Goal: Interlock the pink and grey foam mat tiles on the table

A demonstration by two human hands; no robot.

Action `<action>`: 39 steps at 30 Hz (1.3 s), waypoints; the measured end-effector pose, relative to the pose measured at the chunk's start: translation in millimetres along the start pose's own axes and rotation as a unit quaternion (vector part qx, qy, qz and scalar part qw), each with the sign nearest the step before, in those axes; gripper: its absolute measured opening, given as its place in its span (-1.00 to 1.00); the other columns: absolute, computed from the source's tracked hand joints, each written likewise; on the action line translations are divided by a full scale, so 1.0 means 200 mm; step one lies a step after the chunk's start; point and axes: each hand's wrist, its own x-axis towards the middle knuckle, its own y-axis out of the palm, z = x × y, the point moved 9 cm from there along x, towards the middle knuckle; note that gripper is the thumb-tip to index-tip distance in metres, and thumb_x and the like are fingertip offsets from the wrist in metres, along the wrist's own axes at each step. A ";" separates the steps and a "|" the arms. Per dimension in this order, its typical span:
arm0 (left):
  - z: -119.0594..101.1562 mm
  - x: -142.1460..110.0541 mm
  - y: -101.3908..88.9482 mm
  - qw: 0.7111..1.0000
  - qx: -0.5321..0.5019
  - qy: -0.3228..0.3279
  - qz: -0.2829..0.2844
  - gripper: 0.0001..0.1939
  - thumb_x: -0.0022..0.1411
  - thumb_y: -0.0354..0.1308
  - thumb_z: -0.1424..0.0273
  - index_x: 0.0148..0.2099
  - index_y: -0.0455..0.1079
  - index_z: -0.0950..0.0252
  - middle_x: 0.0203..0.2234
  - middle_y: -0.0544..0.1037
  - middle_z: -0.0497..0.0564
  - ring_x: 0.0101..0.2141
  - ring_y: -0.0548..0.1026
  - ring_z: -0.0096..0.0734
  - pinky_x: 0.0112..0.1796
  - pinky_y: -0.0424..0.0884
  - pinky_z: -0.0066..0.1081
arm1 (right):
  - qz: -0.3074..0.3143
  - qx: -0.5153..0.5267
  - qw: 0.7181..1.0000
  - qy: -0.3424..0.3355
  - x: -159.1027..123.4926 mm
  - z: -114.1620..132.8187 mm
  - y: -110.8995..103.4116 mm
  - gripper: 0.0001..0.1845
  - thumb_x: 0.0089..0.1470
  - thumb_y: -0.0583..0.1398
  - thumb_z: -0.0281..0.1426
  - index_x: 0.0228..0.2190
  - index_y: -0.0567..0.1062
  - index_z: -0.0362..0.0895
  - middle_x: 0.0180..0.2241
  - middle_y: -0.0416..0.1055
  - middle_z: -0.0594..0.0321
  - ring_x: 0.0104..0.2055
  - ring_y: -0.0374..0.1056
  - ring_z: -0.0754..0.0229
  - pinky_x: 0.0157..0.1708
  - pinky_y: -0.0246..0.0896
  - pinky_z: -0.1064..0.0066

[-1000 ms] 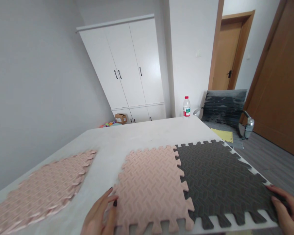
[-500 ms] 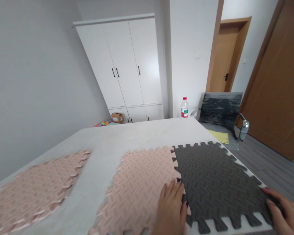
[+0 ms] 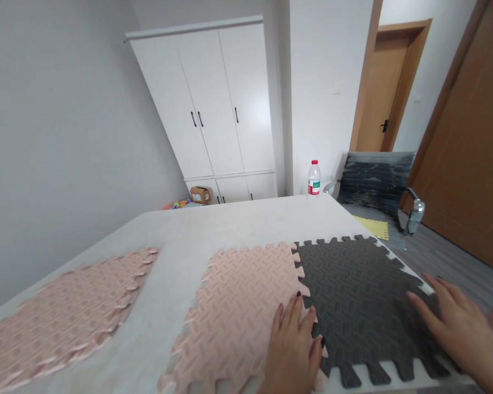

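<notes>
My left hand [image 3: 291, 342] lies flat with fingers apart on the right side of a pink foam mat tile [image 3: 242, 306], beside its toothed seam. Along that seam the pink tile meets a dark grey foam mat tile [image 3: 357, 301]; the teeth mesh at the far end, while my hand partly covers the near end. My right hand [image 3: 456, 323], slightly blurred, is over the right edge of the grey tile with its fingers spread and nothing in them. Whether it touches the tile I cannot tell. More pink foam tiles [image 3: 74, 312], seemingly stacked, lie at the left.
The tiles rest on a white table [image 3: 181, 235]. A red-capped bottle [image 3: 314, 179] stands at its far right corner. Beyond the right edge is a dark chair [image 3: 373, 180] with a yellow sheet [image 3: 373, 227] on its seat. A white cabinet [image 3: 225, 104] and a cardboard box [image 3: 200, 195] are behind.
My right hand has let go of the grey tile's near right corner and moved farther along its right edge, fingers spreading. My left hand stays on the pink tile. The view has shifted slightly.
</notes>
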 end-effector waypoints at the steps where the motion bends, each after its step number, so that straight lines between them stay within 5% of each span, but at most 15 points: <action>1: 0.00 0.00 0.00 1.000 -0.002 -0.002 0.000 -0.55 0.31 -0.05 0.23 0.21 0.25 0.19 0.22 0.23 0.13 0.21 0.19 -0.12 0.12 0.26 0.01 | 0.022 0.003 0.999 -0.045 0.04 0.18 -0.01 -0.31 0.12 -0.09 0.05 0.18 0.18 -0.03 0.18 0.16 0.02 0.19 0.09 -0.18 0.13 -0.15 -0.28; 3: 0.00 -0.01 0.00 1.000 -0.008 -0.006 0.002 -0.55 0.31 -0.06 0.22 0.20 0.25 0.19 0.22 0.23 0.12 0.21 0.19 -0.12 0.12 0.26 0.03 | 0.116 0.054 0.973 -0.194 0.10 0.59 0.05 -0.32 0.18 -0.10 0.00 0.19 0.18 -0.12 0.23 0.07 0.01 0.24 0.03 -0.06 0.18 -0.03 -0.03; 5: 0.00 -0.01 0.00 1.000 -0.016 -0.011 0.012 -0.55 0.32 -0.09 0.21 0.21 0.25 0.18 0.23 0.21 0.11 0.22 0.17 -0.12 0.13 0.24 0.04 | 0.227 0.097 0.915 -0.320 0.10 0.93 0.17 -0.37 0.22 -0.12 -0.07 0.22 0.15 -0.08 0.27 -0.02 0.08 0.28 -0.04 0.06 0.22 -0.05 0.13; 7: 0.00 -0.01 -0.01 0.999 -0.022 -0.013 0.021 -0.54 0.33 -0.11 0.20 0.21 0.24 0.18 0.24 0.19 0.11 0.23 0.15 -0.12 0.14 0.23 0.05 | 0.296 0.094 0.876 -0.370 0.12 1.14 0.30 -0.36 0.23 -0.11 -0.06 0.24 0.12 -0.08 0.29 -0.08 0.07 0.30 -0.10 0.06 0.22 -0.07 0.15; 10: 0.00 -0.01 -0.01 0.999 -0.022 -0.008 0.022 -0.53 0.32 -0.10 0.18 0.22 0.23 0.18 0.24 0.19 0.12 0.23 0.15 -0.10 0.13 0.23 0.06 | 0.314 0.059 0.872 -0.370 0.21 1.29 0.50 -0.35 0.23 -0.14 -0.06 0.26 0.07 -0.05 0.32 -0.19 0.05 0.32 -0.16 -0.05 0.20 -0.09 0.01; 14: 0.02 -0.01 0.01 1.000 -0.012 0.003 0.016 -0.50 0.29 -0.06 0.15 0.22 0.23 0.18 0.23 0.20 0.13 0.21 0.18 -0.07 0.12 0.27 0.04 | 0.336 0.039 0.874 -0.348 0.24 1.34 0.70 -0.40 0.24 -0.18 -0.05 0.24 0.09 0.07 0.32 -0.15 0.13 0.32 -0.21 -0.11 0.17 -0.16 -0.15; 20: 0.05 -0.02 0.05 0.999 0.000 0.005 -0.032 -0.49 0.28 -0.07 0.08 0.20 0.26 0.13 0.21 0.24 0.07 0.19 0.23 -0.09 0.09 0.32 0.02 | 0.348 0.021 0.882 -0.317 0.24 1.33 0.77 -0.42 0.23 -0.16 -0.05 0.24 0.06 0.14 0.32 -0.14 0.16 0.33 -0.25 -0.10 0.17 -0.21 -0.19; 26: 0.05 -0.03 0.04 0.994 0.028 0.017 -0.108 -0.50 0.27 -0.10 0.01 0.15 0.29 0.07 0.17 0.33 0.00 0.14 0.31 -0.16 0.02 0.41 -0.06 | 0.337 0.032 0.870 -0.358 0.22 1.37 0.60 -0.27 0.19 -0.12 0.04 0.27 0.01 -0.06 0.32 -0.24 0.06 0.34 -0.30 -0.08 0.21 -0.25 -0.12; 31: 0.05 -0.02 0.03 0.989 0.034 0.013 -0.146 -0.50 0.23 -0.07 -0.03 0.08 0.36 0.09 0.11 0.39 0.01 0.09 0.38 -0.15 -0.04 0.47 -0.06 | 0.327 0.051 0.857 -0.396 -0.04 1.31 0.46 -0.45 0.28 -0.20 -0.14 0.25 0.03 0.10 0.31 -0.15 0.30 0.34 -0.26 0.06 0.21 -0.17 -0.09; 34: 0.05 -0.01 0.04 0.990 0.026 0.017 -0.139 -0.49 0.22 -0.06 -0.03 0.09 0.37 0.09 0.12 0.39 0.04 0.08 0.39 -0.12 -0.04 0.47 -0.03 | 0.323 0.040 0.867 -0.376 -0.15 1.25 0.47 -0.46 0.29 -0.22 -0.16 0.25 0.03 0.11 0.30 -0.11 0.30 0.34 -0.25 0.05 0.20 -0.17 -0.13; 39: 0.07 0.00 0.08 0.997 -0.006 -0.008 -0.074 -0.48 0.20 0.00 -0.01 0.12 0.35 0.10 0.15 0.33 0.07 0.11 0.35 -0.03 0.01 0.41 0.08 | 0.294 0.035 0.881 -0.370 -0.14 1.23 0.49 -0.47 0.27 -0.15 -0.11 0.22 0.12 0.13 0.29 -0.06 0.22 0.33 -0.21 0.01 0.18 -0.11 -0.14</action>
